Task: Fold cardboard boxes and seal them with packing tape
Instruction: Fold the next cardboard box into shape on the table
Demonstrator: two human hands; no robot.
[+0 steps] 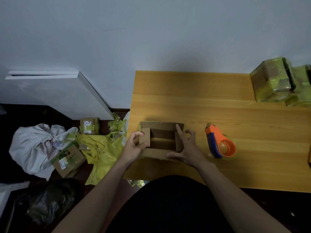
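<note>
A pale grey-white wall (pixel 117 31) fills the upper half of the view in dim, flat light, and a yellow-orange wooden tabletop (pixel 218 106) stands flush against it on the right. A white board (pixel 94 91) leans against the wall at the left, above a dark floor (pixel 16 111). On that floor lie a white sack (pixel 33 145), crumpled yellow plastic (pixel 99 152) and a black bag (pixel 50 202).

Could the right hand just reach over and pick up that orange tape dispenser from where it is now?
Probably yes. The tape dispenser sits on the bare table just right of the right hand, with nothing between them. But that hand is busy on the open cardboard box and would have to let go first.
</note>
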